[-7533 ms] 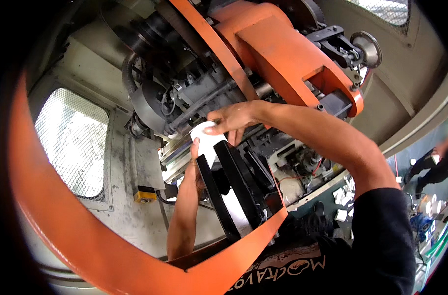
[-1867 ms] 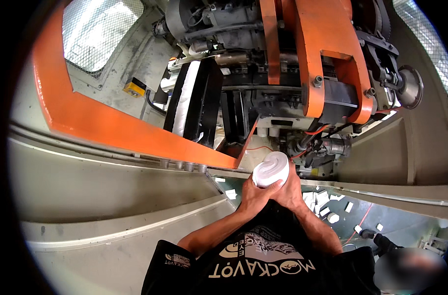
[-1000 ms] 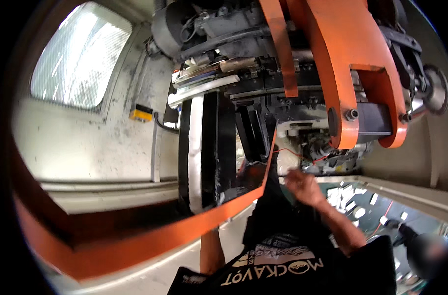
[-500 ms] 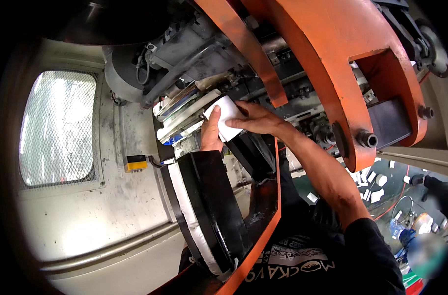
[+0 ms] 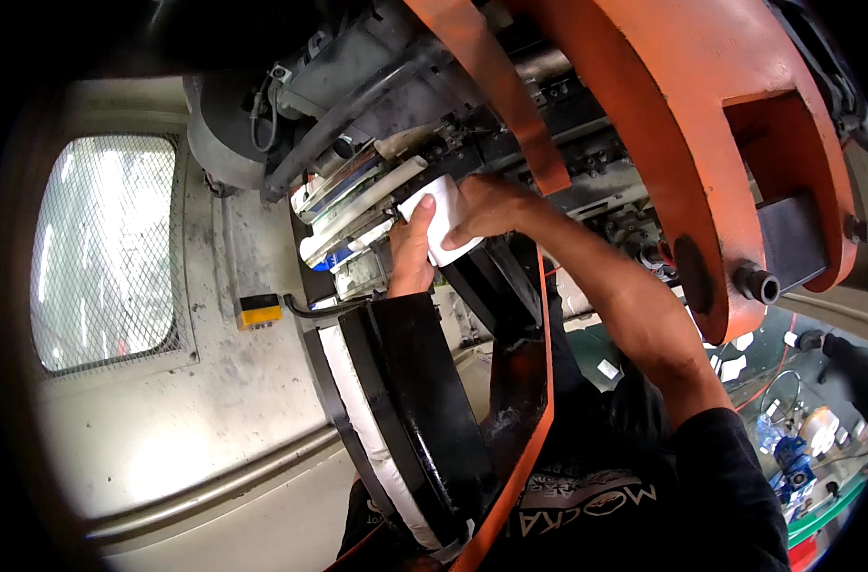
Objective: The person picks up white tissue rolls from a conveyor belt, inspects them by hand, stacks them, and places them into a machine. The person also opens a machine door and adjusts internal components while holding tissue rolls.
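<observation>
A white wad (image 5: 440, 219), like folded paper or cloth, is held between my two hands in front of the machine. My left hand (image 5: 412, 253) grips it from below, with the thumb laid along its front and the other fingers hidden behind. On its right side my right hand (image 5: 489, 206) is closed on the edge, fingers bent and knuckles up. Just behind the wad, white and metal tubes (image 5: 363, 212) lie side by side in the machine. Beneath my hands stands a black box-shaped frame (image 5: 420, 381), with a white padded strip (image 5: 367, 419) along its left side.
A large orange steel arm (image 5: 682, 143) curves over the right side, and an orange bar (image 5: 510, 105) hangs down beside it. At left are a mesh-covered window (image 5: 110, 253) and a yellow-black box (image 5: 260, 312). Scraps and a blue object (image 5: 793, 467) lie on the floor at lower right.
My right hand has bent its fingers further around the wad's edge. The wad has tilted slightly between my hands. The whole view has shifted a little, with the orange arm farther right.
</observation>
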### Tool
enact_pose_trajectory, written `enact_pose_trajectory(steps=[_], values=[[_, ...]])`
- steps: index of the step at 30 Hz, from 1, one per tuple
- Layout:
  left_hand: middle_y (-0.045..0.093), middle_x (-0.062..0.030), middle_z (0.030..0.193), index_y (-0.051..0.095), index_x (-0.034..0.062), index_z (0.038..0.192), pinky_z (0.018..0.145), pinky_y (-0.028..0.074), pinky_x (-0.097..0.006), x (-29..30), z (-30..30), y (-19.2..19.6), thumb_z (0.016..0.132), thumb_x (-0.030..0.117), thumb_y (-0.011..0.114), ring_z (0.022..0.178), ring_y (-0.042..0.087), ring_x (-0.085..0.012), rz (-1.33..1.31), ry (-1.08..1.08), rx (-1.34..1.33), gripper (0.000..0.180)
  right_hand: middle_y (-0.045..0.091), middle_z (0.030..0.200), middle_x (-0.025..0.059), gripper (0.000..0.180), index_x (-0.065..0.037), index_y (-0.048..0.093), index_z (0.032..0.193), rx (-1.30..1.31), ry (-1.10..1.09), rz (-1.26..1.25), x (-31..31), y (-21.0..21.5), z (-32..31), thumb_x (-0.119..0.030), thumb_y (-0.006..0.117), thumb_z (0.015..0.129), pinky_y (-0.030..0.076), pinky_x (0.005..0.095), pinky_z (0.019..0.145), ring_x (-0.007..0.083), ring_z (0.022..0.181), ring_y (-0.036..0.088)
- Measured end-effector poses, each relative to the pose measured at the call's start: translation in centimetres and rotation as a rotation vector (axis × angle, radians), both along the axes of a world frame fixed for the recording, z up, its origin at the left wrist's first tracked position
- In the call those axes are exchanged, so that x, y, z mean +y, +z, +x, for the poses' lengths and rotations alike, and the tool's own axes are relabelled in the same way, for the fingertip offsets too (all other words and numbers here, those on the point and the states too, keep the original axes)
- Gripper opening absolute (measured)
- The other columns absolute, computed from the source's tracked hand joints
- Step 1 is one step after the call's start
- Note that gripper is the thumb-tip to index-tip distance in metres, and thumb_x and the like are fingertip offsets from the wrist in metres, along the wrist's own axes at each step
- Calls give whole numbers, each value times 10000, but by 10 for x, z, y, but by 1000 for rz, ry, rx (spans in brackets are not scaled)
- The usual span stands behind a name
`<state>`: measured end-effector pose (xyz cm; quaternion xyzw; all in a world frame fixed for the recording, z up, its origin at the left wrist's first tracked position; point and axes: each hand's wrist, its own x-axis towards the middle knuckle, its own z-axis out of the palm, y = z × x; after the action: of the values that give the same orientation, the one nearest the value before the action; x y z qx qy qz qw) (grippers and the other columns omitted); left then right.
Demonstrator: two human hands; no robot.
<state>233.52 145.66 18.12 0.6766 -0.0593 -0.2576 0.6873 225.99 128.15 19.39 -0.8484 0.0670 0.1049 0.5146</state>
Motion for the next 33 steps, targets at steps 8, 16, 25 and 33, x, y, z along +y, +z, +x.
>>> enact_pose_trajectory(steps=[8, 16, 25, 33], values=[[657, -170, 1208, 543, -75, 1320, 923, 506, -361, -6, -1, -11, 851, 399, 818, 1066, 637, -227, 142, 101, -41, 721, 736, 1046, 216, 698, 16, 722, 1079, 10, -48, 57, 8, -6, -9, -353, 927, 523, 543, 379, 851, 342, 953, 718], [567, -126, 1362, 418, -47, 1464, 1115, 346, -371, 36, 22, 31, 918, 111, 667, 1275, 518, -225, 197, -777, 18, 621, 737, 999, 211, 706, 33, 711, 1053, -68, -60, 87, 3, -28, -2, -310, 928, 475, 551, 373, 838, 335, 922, 718], [566, -68, 1387, 407, 20, 1491, 1110, 366, -377, 45, 49, 20, 827, 188, 834, 1299, 512, -213, 388, -856, 28, 808, 726, 1081, 219, 727, 41, 722, 1067, 33, -9, -44, 2, 3, -3, -374, 925, 506, 553, 395, 897, 353, 1029, 705], [608, -102, 1358, 455, 11, 1466, 1083, 412, -384, 33, 69, 51, 810, 203, 869, 1262, 552, -224, 613, -984, -82, 799, 741, 957, 192, 572, 20, 753, 989, -18, 46, -213, -2, 14, -3, -339, 903, 570, 557, 394, 804, 318, 900, 724]])
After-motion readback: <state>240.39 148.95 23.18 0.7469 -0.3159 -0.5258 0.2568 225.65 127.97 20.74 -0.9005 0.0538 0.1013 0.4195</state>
